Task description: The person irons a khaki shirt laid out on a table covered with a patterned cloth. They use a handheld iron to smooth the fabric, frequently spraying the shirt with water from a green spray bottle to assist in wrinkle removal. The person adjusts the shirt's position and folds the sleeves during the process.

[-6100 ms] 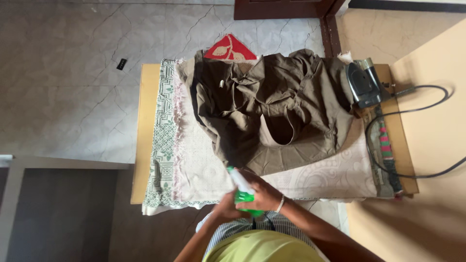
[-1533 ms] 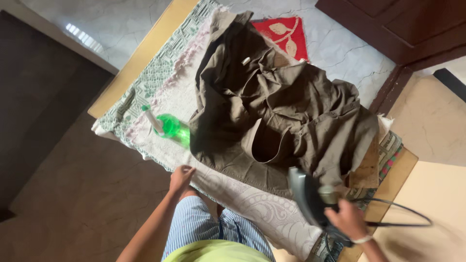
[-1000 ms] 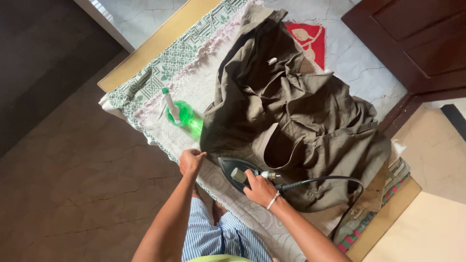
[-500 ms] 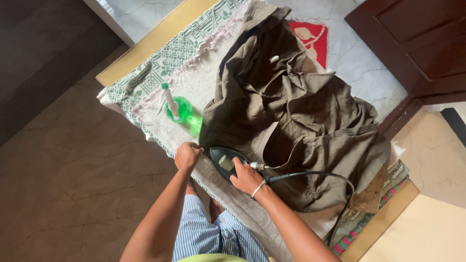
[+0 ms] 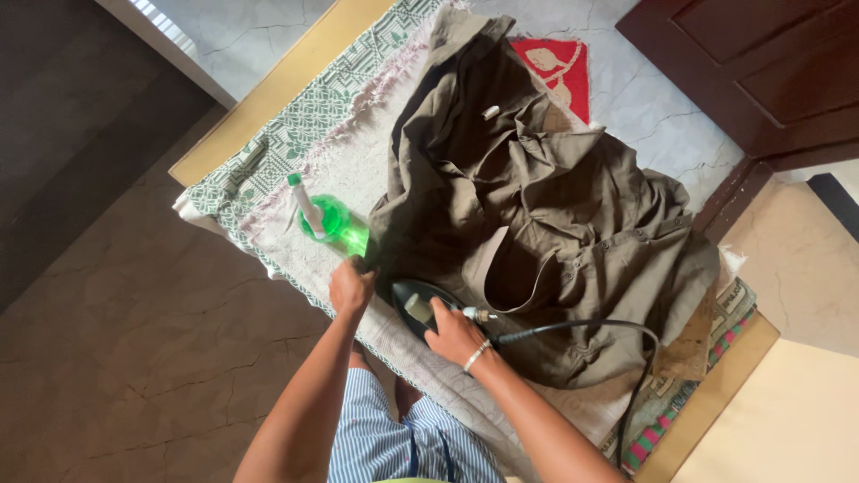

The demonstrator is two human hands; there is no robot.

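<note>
A crumpled olive-brown shirt [image 5: 546,206] lies spread over a cloth-covered table [image 5: 268,94]. My right hand [image 5: 452,333] grips the handle of a dark electric iron [image 5: 413,302], which rests on the shirt's near hem. My left hand [image 5: 351,286] pinches the shirt's near-left corner, just beside the iron's tip. A green spray bottle [image 5: 324,219] lies on its side on the pale cloth, a little left of that corner.
The iron's black cord [image 5: 617,358] loops to the right over the shirt and down off the table. A red patterned mat [image 5: 555,67] lies on the marble floor beyond. A dark wooden door [image 5: 761,63] stands at the upper right. Striped cloth [image 5: 707,358] covers the table's right end.
The spray bottle was set down on the cloth. My right hand fetched the iron from the table's right end onto the shirt hem, and my left hand took hold of the shirt's corner.
</note>
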